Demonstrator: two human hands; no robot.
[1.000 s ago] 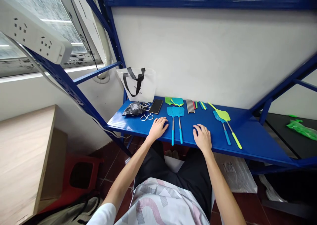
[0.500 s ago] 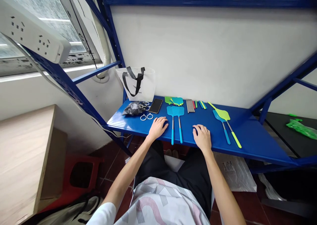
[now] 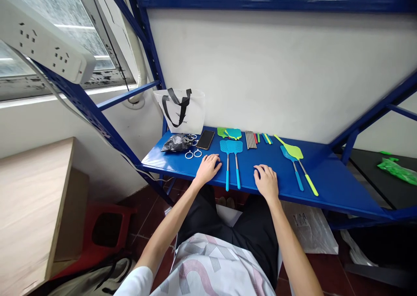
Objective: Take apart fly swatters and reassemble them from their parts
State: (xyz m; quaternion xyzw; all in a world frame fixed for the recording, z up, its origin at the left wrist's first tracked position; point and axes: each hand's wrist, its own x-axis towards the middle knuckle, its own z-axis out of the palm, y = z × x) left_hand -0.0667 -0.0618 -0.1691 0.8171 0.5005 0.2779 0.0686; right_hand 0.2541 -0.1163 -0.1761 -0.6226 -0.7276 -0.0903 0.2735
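Note:
My left hand point(image 3: 208, 169) rests palm down on the blue table, fingers stretched out and holding nothing. To its right lie two blue fly swatters point(image 3: 231, 147) side by side, handles toward me. My right hand point(image 3: 266, 179) also lies on the tabletop, fingers loosely extended with nothing in them. Further right, a yellow-green fly swatter point(image 3: 293, 151) overlaps a blue fly swatter point(image 3: 288, 154). Behind the middle pair are a small stack of swatter heads point(image 3: 233, 133), a row of metal rods point(image 3: 250, 140) and several coloured handles point(image 3: 266, 138).
A white bag point(image 3: 189, 111) with black handles stands at the back left. Before it lie a black plastic bag point(image 3: 177, 142), white rings point(image 3: 193, 153) and a phone point(image 3: 205, 140). Blue frame posts flank the table point(image 3: 339, 185). A power strip point(image 3: 48, 44) hangs upper left.

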